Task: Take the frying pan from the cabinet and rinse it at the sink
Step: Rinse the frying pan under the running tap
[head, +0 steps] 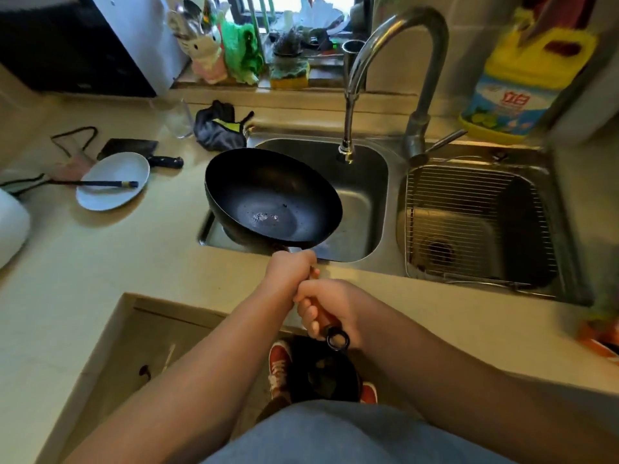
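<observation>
You hold the frying pan (273, 199) over the left sink basin (363, 195) with both hands clenched on its wooden handle (323, 314), left hand (291, 267) nearest the bowl, right hand (330, 304) at the end ring. The faucet (346, 152) spout hangs just beyond the far rim, no water visible. Swinging the pan sideways risks striking the spout; tilting it toward the worktop's front edge would likely spill rinse water.

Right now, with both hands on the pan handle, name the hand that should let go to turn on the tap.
Right. The right hand holds the handle end, on the side of the faucet lever. The left hand, gripping nearest the frying pan, can probably support it alone over the sink.
</observation>
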`<control>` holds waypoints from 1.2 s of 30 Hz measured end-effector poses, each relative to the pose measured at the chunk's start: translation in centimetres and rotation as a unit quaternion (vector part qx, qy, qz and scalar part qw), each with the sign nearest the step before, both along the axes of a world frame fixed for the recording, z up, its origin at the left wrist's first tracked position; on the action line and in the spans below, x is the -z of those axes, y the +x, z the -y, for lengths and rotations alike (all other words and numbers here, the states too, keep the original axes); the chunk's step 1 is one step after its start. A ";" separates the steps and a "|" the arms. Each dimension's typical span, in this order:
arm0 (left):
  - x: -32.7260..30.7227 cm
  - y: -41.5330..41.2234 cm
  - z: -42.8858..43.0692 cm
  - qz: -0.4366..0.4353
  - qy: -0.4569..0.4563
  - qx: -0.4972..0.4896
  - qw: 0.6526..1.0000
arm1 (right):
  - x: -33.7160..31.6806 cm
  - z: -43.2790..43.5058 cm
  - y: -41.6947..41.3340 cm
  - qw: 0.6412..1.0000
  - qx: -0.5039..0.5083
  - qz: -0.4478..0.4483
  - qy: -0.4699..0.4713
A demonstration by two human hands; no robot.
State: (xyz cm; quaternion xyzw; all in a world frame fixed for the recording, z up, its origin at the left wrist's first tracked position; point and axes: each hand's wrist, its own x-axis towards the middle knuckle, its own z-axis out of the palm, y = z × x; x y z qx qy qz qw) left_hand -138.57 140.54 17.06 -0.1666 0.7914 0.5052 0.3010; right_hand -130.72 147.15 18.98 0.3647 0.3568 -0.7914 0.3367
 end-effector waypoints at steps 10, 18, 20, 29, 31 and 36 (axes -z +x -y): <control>2.5 -7.6 -1.9 0.119 -0.020 0.114 0.986 | 0.6 -0.3 -7.0 0.986 0.134 0.095 -0.005; 4.4 -11.4 -1.3 0.182 -0.049 0.217 0.958 | 2.8 2.0 -11.0 0.959 0.249 0.132 -0.016; 4.8 -11.9 -1.1 0.191 -0.059 0.242 0.950 | 3.3 2.5 -11.5 0.953 0.273 0.132 -0.015; 5.8 -13.7 -0.9 0.253 -0.022 0.259 0.932 | 4.4 3.0 -12.4 0.959 0.268 0.088 0.000; 5.7 -14.2 -0.7 0.282 0.009 0.240 0.929 | 4.4 2.4 -11.8 0.981 0.176 0.056 0.062; 5.7 -14.8 0.5 0.312 0.059 0.211 0.924 | 4.1 -3.5 -9.6 0.974 0.068 0.006 0.217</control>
